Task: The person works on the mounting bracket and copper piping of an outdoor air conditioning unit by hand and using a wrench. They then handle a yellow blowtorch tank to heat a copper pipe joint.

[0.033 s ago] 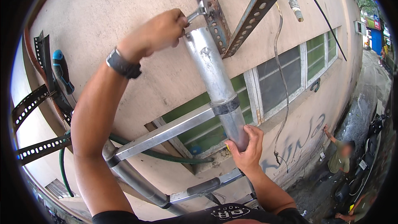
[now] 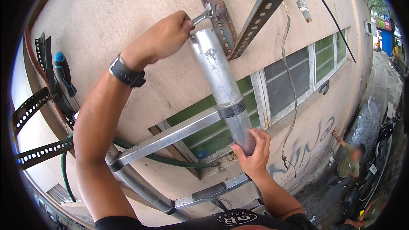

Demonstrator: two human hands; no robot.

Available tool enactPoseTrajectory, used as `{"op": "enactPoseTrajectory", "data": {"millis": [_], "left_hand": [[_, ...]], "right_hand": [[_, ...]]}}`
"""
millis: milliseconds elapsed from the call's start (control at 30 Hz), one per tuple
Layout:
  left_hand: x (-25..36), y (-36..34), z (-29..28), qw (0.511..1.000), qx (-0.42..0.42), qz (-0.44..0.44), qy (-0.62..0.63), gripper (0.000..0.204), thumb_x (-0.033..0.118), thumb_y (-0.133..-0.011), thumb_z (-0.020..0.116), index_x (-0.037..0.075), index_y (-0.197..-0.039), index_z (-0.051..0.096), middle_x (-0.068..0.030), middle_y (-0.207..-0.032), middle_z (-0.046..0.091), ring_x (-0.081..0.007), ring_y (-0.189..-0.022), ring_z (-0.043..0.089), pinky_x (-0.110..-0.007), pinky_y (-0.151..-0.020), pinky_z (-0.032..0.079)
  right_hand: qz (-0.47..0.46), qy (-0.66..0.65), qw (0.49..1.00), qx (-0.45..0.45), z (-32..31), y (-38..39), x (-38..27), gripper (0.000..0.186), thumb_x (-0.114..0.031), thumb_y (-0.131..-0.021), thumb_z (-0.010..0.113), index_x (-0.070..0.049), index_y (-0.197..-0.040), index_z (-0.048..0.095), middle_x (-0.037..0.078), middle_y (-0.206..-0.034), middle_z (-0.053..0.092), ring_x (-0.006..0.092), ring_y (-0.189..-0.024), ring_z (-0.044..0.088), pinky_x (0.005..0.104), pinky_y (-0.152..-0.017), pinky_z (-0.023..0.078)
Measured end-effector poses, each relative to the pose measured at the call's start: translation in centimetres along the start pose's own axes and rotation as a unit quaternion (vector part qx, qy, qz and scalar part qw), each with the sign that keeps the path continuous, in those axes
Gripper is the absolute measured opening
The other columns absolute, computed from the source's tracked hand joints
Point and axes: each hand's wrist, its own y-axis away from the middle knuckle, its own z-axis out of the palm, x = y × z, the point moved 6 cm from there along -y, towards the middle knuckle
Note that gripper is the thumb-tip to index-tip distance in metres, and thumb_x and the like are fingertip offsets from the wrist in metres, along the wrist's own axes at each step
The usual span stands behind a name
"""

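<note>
While the pale wall (image 2: 128,17) spreads behind everything, the metal ladder (image 2: 170,138) stands before it, its near tube (image 2: 226,91) slanting roughly from 5 toward 11 o'clock. Leaning little seems wise, with the tube as a steady hold, since overreaching toward 12 o'clock could upset balance. Just beyond the tube's top end, a perforated angle bar (image 2: 222,27) lies along the wall, also running from 11 to 5 o'clock. The right grip (image 2: 257,155), between 4 and 5 o'clock, is wrapped round the tube's lower part; the left grip (image 2: 166,36), toward 11 o'clock, is closed on the handle of a wrench (image 2: 202,17). That wrench sits near 12 o'clock, its head over the bar's 9 o'clock edge; whether it is seated on a fastener is too small to tell. To turn well, its mouth should probably be pushed fully home and the pull made square to the handle, knuckles clear of the tube's rim. Its long axis runs from about 8 to 2 o'clock, the head pointing at 2
</note>
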Motion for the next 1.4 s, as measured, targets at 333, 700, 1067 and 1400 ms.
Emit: {"op": "enactPoseTrajectory", "data": {"millis": [333,700,1067,1400], "left_hand": [[-1.2,-6.9,-6.1,0.972,0.069,0.17,-0.146,0.043,0.052,-0.099,0.066,0.01,-0.091,0.076,0.0,-0.065,0.058,-0.0103,-0.058,0.046,-0.029,-0.061,0.037],[0.9,-9.4,-5.9,0.978,-0.051,0.134,-0.154,0.036,0.047,-0.095,0.073,0.011,-0.091,0.079,0.0014,-0.066,0.062,-0.0066,-0.056,0.047,-0.023,-0.054,0.035],[1.2,-11.6,-6.9,0.986,-0.101,0.057,-0.117,0.033,0.04,-0.086,0.083,0.007,-0.093,0.081,0.0011,-0.074,0.068,-0.0099,-0.066,0.058,-0.027,-0.058,0.045],[0.1,-8.1,-5.2,0.963,0.056,0.185,-0.19,0.041,0.041,-0.103,0.062,0.004,-0.106,0.079,-0.0131,-0.09,0.076,-0.021,-0.08,0.071,-0.037,-0.083,0.054]], "right_hand": [[-0.006,-0.001,1.0,-0.004,0.2,-0.1,-0.2,0.076,-0.024,-0.076,0.092,-0.002,-0.135,0.05,0.023,-0.124,0.054,0.0396,-0.11,0.058,0.0468,-0.093,0.05],[-0.002,-0.002,1.0,-0.006,0.2,0.1,0.1,0.076,-0.029,-0.077,0.091,-0.002,-0.135,0.051,0.022,-0.125,0.054,0.039,-0.113,0.057,0.0465,-0.096,0.049],[0.002,-0.001,1.0,-0.003,0.1,0.0,0.1,0.074,-0.027,-0.078,0.091,-0.002,-0.135,0.05,0.022,-0.125,0.053,0.0386,-0.113,0.057,0.0464,-0.096,0.049],[-0.016,0.023,1.0,0.004,0.1,-0.1,-0.3,0.076,-0.027,-0.077,0.091,-0.002,-0.135,0.049,0.023,-0.123,0.055,0.0398,-0.107,0.06,0.0474,-0.086,0.053]]}}
